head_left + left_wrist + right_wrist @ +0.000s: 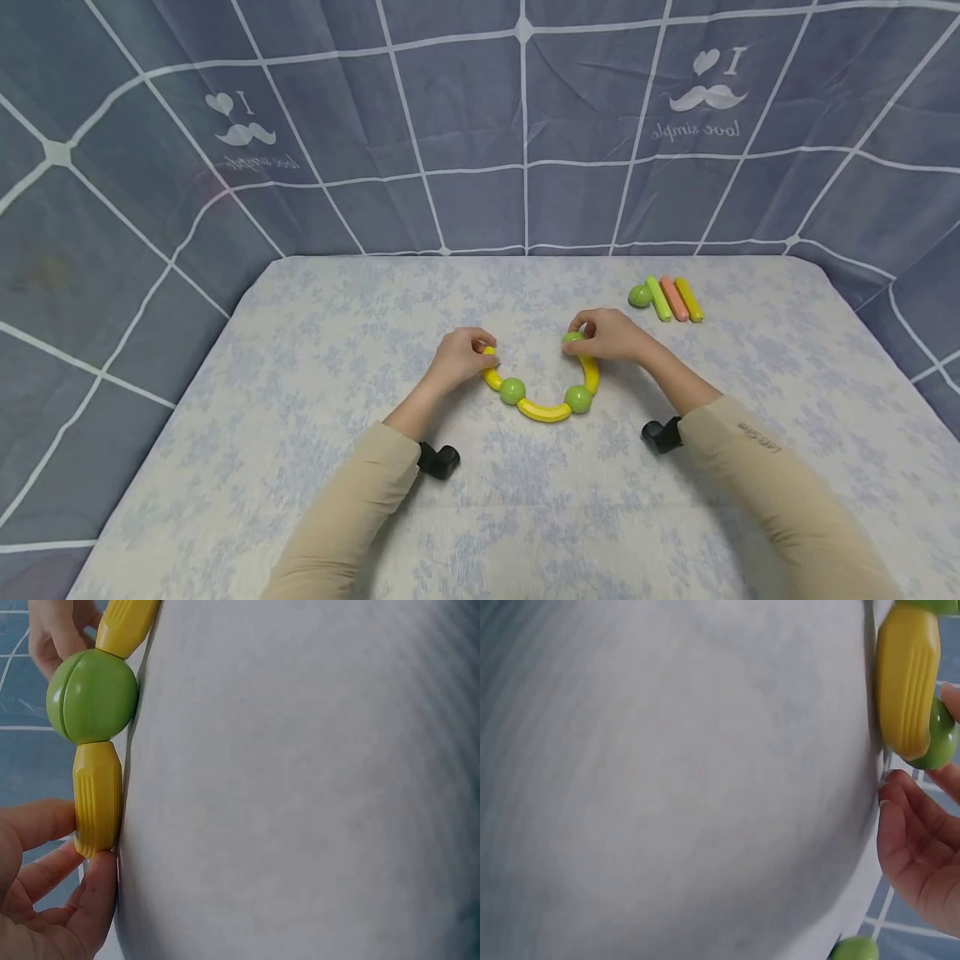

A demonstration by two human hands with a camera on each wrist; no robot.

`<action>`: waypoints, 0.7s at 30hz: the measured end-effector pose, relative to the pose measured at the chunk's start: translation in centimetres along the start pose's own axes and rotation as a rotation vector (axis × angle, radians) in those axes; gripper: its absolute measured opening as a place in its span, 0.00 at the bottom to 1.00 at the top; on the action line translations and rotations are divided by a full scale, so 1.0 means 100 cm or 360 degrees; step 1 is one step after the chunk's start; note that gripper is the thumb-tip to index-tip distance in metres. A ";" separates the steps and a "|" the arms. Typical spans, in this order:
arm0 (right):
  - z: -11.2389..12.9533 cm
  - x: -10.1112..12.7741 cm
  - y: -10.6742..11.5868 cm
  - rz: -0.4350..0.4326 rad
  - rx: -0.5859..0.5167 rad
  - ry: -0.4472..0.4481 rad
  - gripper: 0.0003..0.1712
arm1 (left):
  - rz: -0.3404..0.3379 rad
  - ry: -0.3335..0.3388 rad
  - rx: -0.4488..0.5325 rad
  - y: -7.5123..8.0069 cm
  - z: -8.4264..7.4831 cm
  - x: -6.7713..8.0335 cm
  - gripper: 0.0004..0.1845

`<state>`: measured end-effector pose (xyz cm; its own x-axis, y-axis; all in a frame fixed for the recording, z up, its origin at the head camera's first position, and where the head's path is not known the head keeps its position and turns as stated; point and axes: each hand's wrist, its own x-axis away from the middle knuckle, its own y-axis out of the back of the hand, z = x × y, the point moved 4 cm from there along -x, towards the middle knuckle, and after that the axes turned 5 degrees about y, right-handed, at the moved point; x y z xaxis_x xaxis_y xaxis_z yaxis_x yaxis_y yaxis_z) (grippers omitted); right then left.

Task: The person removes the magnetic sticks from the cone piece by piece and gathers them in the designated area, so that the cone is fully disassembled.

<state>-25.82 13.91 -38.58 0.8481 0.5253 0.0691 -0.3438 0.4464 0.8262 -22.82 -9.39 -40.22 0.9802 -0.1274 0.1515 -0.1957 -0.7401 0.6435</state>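
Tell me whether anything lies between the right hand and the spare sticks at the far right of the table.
Nothing visible does: only bare tablecloth separates the right hand from the spare sticks.

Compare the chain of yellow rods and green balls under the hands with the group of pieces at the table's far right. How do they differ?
The chain is joined into a U-shaped curve and held at both ends; the far group lies loose and untouched. The chain's rods are curved and all yellow; the group's are straight, in green, orange and yellow. Both include green balls.
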 end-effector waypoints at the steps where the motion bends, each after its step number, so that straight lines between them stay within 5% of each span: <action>1: -0.002 0.002 0.002 -0.0003 -0.0009 -0.0021 0.18 | -0.0002 0.0002 0.0004 0.002 0.000 0.000 0.13; 10: -0.016 0.020 0.009 0.0038 -0.0090 -0.0184 0.20 | -0.0024 0.0026 0.0038 0.011 0.008 0.004 0.10; 21: -0.026 0.039 0.011 0.0051 -0.0043 -0.0189 0.22 | -0.0012 0.0066 0.0111 0.019 0.020 0.014 0.11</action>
<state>-23.94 18.33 -38.92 0.8777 0.4508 0.1622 -0.3808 0.4509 0.8073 -21.77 -12.35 -40.29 0.9793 -0.0953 0.1785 -0.1841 -0.7853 0.5911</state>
